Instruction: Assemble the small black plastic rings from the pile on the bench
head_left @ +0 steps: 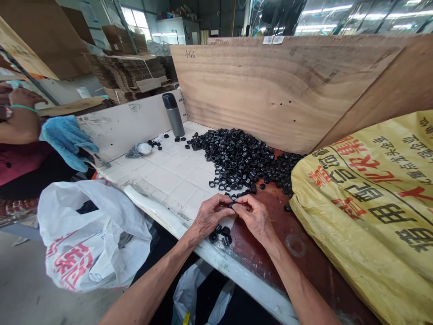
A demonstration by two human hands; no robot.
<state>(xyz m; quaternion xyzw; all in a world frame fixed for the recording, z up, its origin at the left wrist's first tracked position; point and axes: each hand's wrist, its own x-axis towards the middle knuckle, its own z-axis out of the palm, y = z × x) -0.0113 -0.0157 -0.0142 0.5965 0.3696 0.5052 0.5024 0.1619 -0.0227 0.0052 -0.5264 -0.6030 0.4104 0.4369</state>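
Between both grips, a black ring.

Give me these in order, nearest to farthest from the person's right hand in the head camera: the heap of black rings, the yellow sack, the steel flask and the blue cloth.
From the right hand:
1. Heap of black plastic rings, just ahead on the bench.
2. Yellow woven sack, to the right.
3. Steel flask, far end of the tiled bench, beyond the heap.
4. Blue cloth, far left, off the bench edge.

The person's left hand and right hand are close together, the fingers bent inward, and both bare forearms reach forward.
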